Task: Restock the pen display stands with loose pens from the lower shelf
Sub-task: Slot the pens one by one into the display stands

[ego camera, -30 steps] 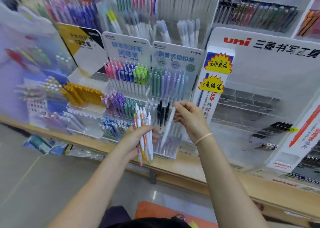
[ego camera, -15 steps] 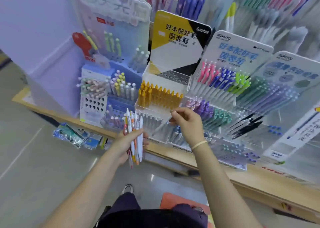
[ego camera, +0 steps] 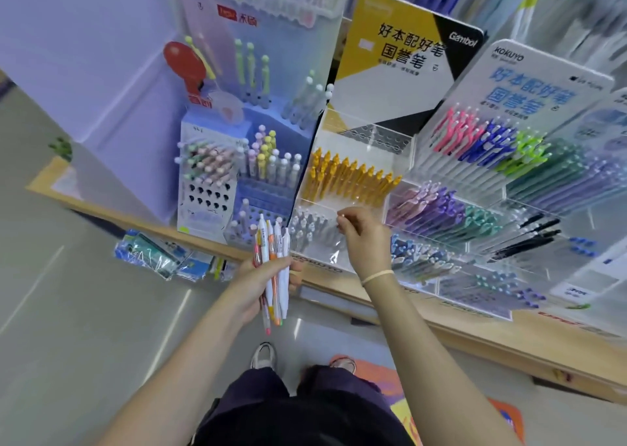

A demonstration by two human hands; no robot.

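My left hand (ego camera: 252, 287) grips a bundle of several loose pens (ego camera: 275, 242), white barrels with orange and pink accents, upright in front of the shelf edge. To its right, my right hand (ego camera: 368, 242) pinches the white top of one pen (ego camera: 341, 212) at the lowest tier of the clear acrylic stand (ego camera: 369, 140). That tier holds a row of white and grey pens (ego camera: 307, 228). The tier above carries yellow pens (ego camera: 349, 180). The pen's barrel is hidden behind my fingers.
A blue stand with pastel pens (ego camera: 217, 187) stands left of the clear one. A Kokuyo stand with pink, blue and green pens (ego camera: 492, 140) is on the right. The wooden shelf edge (ego camera: 475, 340) runs below; plastic-wrapped packets (ego camera: 152, 252) lie on the lower shelf.
The view swung left from the Kokuyo and uni stands to the yellow-header stand. My right hand carried its white pen over to that stand's lowest tier. My left hand kept its bundle.
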